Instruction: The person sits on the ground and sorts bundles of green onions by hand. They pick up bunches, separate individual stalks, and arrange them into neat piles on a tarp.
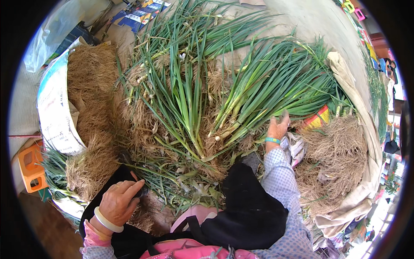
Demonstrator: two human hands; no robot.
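Observation:
My right hand [278,128], with a teal band at the wrist, reaches forward to the right of a bundle of green onions [245,103]. Its thumb and fingers are apart, at the edge of the green leaves, and no stalk shows in its grasp. My left hand [119,200], wearing a pale bangle, is bent over my left knee. A small dark object [142,191] shows under its fingertips; whether the hand grips it cannot be seen. Between my hands, more green onions [187,119] lie with leaves pointing away from me and roots towards me.
Stacked onions with brown roots [92,81] lie at left beside a white printed sack [58,113]. More rooty onions [336,162] lie at right, edged by beige cloth [368,181]. Leaf trimmings [181,187] cover the ground before me. An orange plastic stool [32,166] stands far left.

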